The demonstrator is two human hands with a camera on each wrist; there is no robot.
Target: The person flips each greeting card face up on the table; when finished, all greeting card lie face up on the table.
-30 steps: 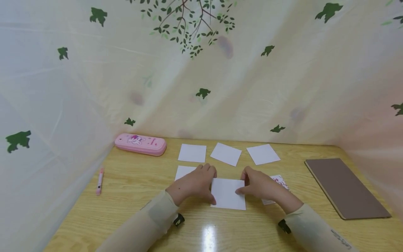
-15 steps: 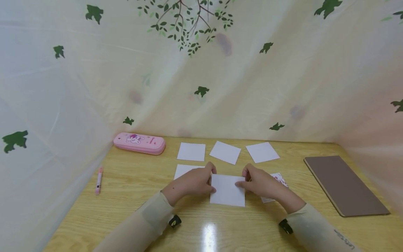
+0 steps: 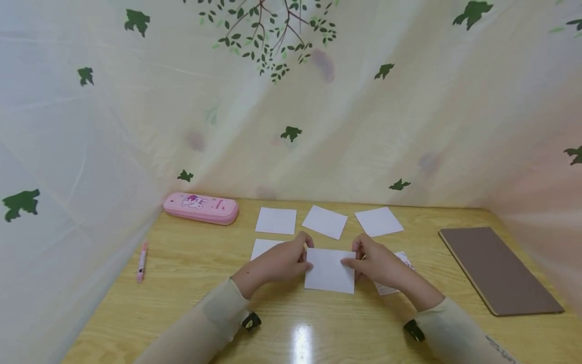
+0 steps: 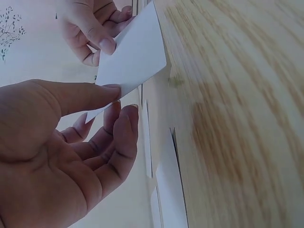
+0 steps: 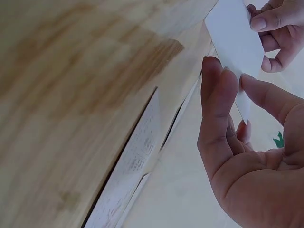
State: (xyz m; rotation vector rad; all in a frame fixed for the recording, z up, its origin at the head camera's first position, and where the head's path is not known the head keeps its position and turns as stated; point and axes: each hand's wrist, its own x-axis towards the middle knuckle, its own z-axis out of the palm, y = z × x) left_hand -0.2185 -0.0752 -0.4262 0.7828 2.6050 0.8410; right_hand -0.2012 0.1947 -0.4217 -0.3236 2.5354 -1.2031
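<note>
A blank white card (image 3: pixel 329 272) is held between both hands above the table. My left hand (image 3: pixel 283 260) pinches its left edge, thumb on the near face and fingers behind, as the left wrist view shows on the card (image 4: pixel 135 54). On the opposite edge my right hand (image 3: pixel 377 260) pinches it the same way; the right wrist view shows thumb and fingertips on the card (image 5: pixel 235 38). Partly under the left hand lies another white card (image 3: pixel 264 247). Beneath the right hand is a card with a red pattern and print (image 3: pixel 386 289), partly covered by the forearm.
Three white cards lie in a back row: left (image 3: pixel 276 220), middle (image 3: pixel 325 222) and right (image 3: pixel 379 221). A pink pencil case (image 3: pixel 201 208) sits at the back left, a pink pen (image 3: pixel 142 262) nearer. At right lies a brown notebook (image 3: pixel 500 270). Printed curtain (image 3: pixel 245 151) surrounds the table.
The card has been raised off the table and tilted up, moving slightly away from me. My left hand has shifted its thumb from the card's lower corner up along the left edge.
</note>
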